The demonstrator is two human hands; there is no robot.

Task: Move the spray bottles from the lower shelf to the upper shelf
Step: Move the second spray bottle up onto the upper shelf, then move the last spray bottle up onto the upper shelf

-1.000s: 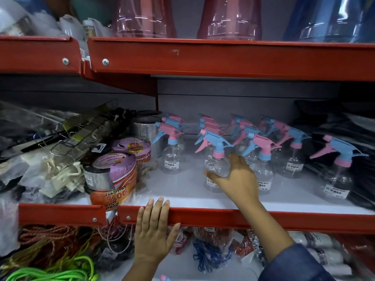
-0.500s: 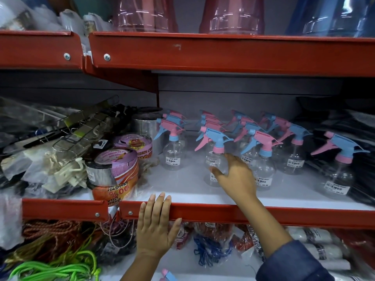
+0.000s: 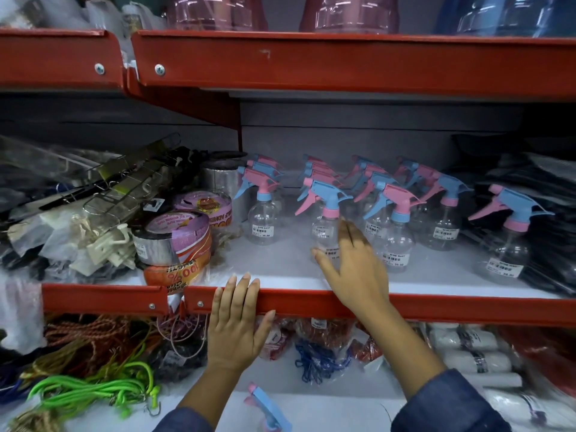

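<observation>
Several clear spray bottles with pink-and-blue trigger heads stand in rows on the white middle shelf (image 3: 280, 263). My right hand (image 3: 352, 266) reaches over the shelf's red front lip. Its fingers are spread, the thumb left and the fingers right of the front bottle (image 3: 324, 226), and they do not look closed on it. My left hand (image 3: 237, 325) lies flat on the red lip with nothing in it. One more spray bottle (image 3: 268, 410) lies on the shelf below, by my left forearm; only its head shows.
Tape rolls (image 3: 177, 238) and metal clips (image 3: 118, 194) crowd the shelf's left side, and dark packets (image 3: 542, 213) its right. Another red shelf (image 3: 343, 63) hangs above with tinted plastic jugs (image 3: 349, 14). Below lie green cords (image 3: 93, 391) and white rolls (image 3: 467, 353).
My right hand has loosened and pulled back a little from the front bottle, its fingers more spread. The left hand has stayed on the shelf lip.
</observation>
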